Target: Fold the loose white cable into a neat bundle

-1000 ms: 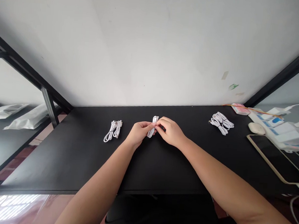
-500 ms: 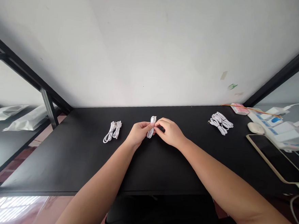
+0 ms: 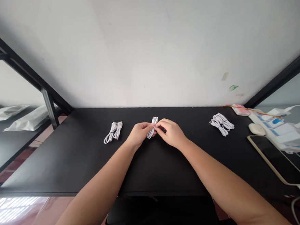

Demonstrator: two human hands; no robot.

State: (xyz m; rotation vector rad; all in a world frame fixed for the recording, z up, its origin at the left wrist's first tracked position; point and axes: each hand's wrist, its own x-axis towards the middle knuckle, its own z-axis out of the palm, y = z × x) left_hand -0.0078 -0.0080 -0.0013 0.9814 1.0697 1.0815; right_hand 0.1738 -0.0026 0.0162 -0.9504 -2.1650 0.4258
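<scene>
White cable bundle (image 3: 152, 127), folded into a short hank, is held just above the black counter (image 3: 84, 162) near the middle of its far edge. Only the head view is available.

Left hand (image 3: 139, 133) is closed on the lower half of the hank, thumb on top and fingers beneath. Right hand (image 3: 172, 132) meets it from the other side, fingertips pinched narrowly at the hank's waist; whether a tie or a cable end sits between those fingertips is too small to tell.

Handling, as judged: the bundle looks light and limp, and its smooth jacket would let the loops slide and spring apart if released. The sound hold is across the middle, where all strands gather, not at either looped end.

Second bundle (image 3: 113, 131) lies flat towards the far left corner, well apart from both hands. Pile of coiled cables (image 3: 221, 123) lies towards the far right corner. At the right edge lie a phone (image 3: 277, 159), face up, a white mouse (image 3: 257, 128) and a power strip (image 3: 279, 130) with plugs fitted. Clear bags (image 3: 23, 117) rest on a shelf beyond the left edge.
</scene>
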